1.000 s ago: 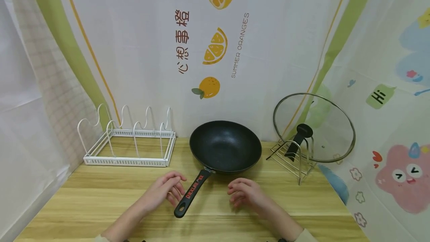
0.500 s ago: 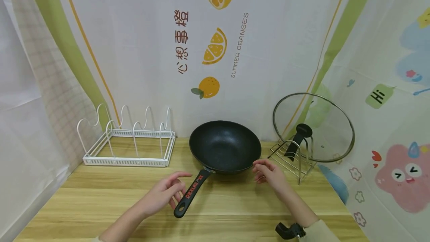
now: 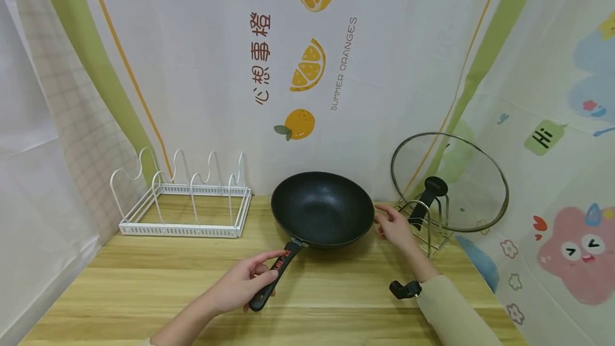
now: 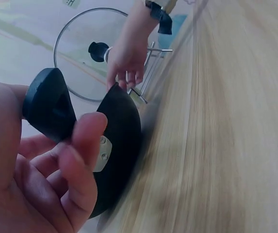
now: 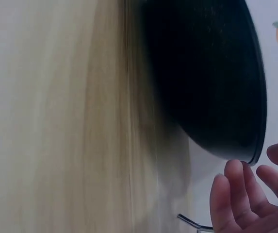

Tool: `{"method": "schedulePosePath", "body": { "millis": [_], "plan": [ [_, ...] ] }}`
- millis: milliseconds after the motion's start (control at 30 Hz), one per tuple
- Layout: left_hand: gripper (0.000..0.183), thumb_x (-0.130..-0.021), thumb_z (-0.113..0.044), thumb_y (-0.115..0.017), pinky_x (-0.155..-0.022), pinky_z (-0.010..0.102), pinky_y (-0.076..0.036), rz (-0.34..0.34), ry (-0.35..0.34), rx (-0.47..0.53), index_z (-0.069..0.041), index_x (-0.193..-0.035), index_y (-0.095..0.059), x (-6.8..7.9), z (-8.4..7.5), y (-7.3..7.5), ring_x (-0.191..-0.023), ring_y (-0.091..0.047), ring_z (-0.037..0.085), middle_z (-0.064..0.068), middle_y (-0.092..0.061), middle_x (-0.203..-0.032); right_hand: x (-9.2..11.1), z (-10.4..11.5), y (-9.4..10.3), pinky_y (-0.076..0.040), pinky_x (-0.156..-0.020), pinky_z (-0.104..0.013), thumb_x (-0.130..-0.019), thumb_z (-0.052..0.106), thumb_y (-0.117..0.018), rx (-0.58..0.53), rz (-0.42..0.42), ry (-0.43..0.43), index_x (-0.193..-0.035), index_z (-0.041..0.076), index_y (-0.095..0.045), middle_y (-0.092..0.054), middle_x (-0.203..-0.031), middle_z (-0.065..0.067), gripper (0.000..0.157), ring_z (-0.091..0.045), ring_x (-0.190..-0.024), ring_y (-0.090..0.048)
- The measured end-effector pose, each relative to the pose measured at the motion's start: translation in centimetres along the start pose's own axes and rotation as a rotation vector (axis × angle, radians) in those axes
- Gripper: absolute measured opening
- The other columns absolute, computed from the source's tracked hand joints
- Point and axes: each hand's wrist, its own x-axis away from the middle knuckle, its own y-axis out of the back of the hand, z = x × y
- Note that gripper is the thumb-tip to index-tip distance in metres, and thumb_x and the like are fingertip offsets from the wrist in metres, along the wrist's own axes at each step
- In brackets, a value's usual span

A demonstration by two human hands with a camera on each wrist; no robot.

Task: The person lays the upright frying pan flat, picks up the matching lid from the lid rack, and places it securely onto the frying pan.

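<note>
A black wok point(image 3: 323, 210) stands on the wooden table, its handle point(image 3: 261, 297) with red lettering angled toward the near left. My left hand point(image 3: 242, 281) is around that handle, thumb and index finger lying across the top and other fingers curling beneath; the left wrist view shows the handle point(image 4: 51, 104) amid the fingers. At the wok's right edge is my right hand point(image 3: 395, 227). Its loosely bent fingertips point(image 5: 234, 170) are right at the rim, with the thumb apart from it.
On the left stands a white wire rack point(image 3: 182, 231). A gold wire stand point(image 3: 429, 239) at the right, close behind my right hand, holds a glass lid point(image 3: 473, 191) upright with a black knob point(image 3: 435, 187). A printed curtain point(image 3: 211, 68) hangs behind the table.
My right hand has moved right and away from me, from in front of the wok to its right rim. My left hand has come from beside the handle onto it. The wok stays in place.
</note>
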Motion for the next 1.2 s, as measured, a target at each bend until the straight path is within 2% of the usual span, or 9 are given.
{"method": "schedulePosePath", "body": {
  "millis": [233,400,600,767,933,1100,1200],
  "plan": [
    [0.049,-0.103,-0.034,-0.060,-0.040,0.024,-0.040,-0.026,0.000,-0.005,-0.029,-0.150,-0.049,-0.3,-0.1,-0.2,-0.058,-0.056,0.013,0.015,-0.071,-0.091,-1.5,-0.9,0.0,-0.058,-0.063,-0.031,-0.104,0.023,-0.057,-0.085,-0.003,-0.033,-0.150,0.009,-0.051,-0.069,-0.094,-0.004,0.048,-0.013,-0.067,-0.066],
    [0.049,-0.103,-0.032,-0.060,-0.042,0.026,-0.041,-0.032,-0.009,-0.005,-0.026,-0.150,-0.050,-0.2,0.0,-0.3,-0.061,-0.057,0.013,0.011,-0.070,-0.087,-1.9,-1.0,0.0,-0.061,-0.068,-0.031,-0.104,0.024,-0.058,-0.150,0.015,-0.055,-0.150,0.010,-0.051,-0.066,-0.095,-0.001,0.049,-0.007,-0.067,-0.064],
    [0.050,-0.103,-0.030,-0.060,-0.042,0.028,-0.042,-0.025,-0.018,0.022,-0.022,-0.151,-0.050,-0.2,0.0,-0.3,-0.060,-0.055,0.013,0.011,-0.069,-0.085,-2.3,-1.2,-0.1,-0.062,-0.072,-0.035,-0.104,0.028,-0.059,-0.190,0.026,-0.073,-0.150,0.011,-0.051,-0.061,-0.088,0.001,0.050,-0.008,-0.067,-0.063],
    [0.050,-0.103,-0.030,-0.060,-0.043,0.027,-0.044,-0.031,-0.023,0.022,-0.023,-0.152,-0.049,-0.2,0.0,-0.3,-0.060,-0.056,0.013,0.010,-0.070,-0.085,-2.5,-1.1,-0.5,-0.060,-0.067,-0.030,-0.105,0.022,-0.058,-0.208,0.019,-0.052,-0.149,0.005,-0.051,-0.059,-0.076,0.002,0.048,-0.008,-0.063,-0.061],
    [0.051,-0.102,-0.031,-0.061,-0.044,0.027,-0.043,-0.044,-0.012,0.000,-0.023,-0.151,-0.050,-0.1,-0.1,-0.2,-0.060,-0.054,0.012,0.008,-0.069,-0.084,-2.2,-0.7,-1.0,-0.059,-0.064,-0.028,-0.105,0.020,-0.058,-0.194,-0.007,-0.032,-0.146,0.006,-0.055,-0.058,-0.073,0.003,0.044,-0.008,-0.061,-0.059],
    [0.049,-0.102,-0.032,-0.062,-0.055,0.027,-0.046,-0.057,-0.011,-0.038,-0.026,-0.150,-0.052,-0.2,0.1,0.0,-0.071,-0.060,0.015,0.015,-0.071,-0.089,-2.0,-0.8,-1.1,-0.060,-0.067,-0.031,-0.105,0.021,-0.058,-0.187,-0.021,-0.044,-0.145,0.008,-0.057,-0.058,-0.071,0.003,0.043,-0.010,-0.061,-0.059],
    [0.049,-0.102,-0.031,-0.062,-0.059,0.027,-0.048,-0.060,-0.020,-0.056,-0.027,-0.150,-0.052,-0.3,0.3,0.3,-0.073,-0.062,0.016,0.013,-0.071,-0.088,-1.9,-0.7,-1.0,-0.060,-0.065,-0.029,-0.105,0.019,-0.057,-0.199,-0.019,-0.049,-0.145,0.006,-0.056,-0.058,-0.071,0.002,0.043,-0.010,-0.061,-0.059]
  ]
}}
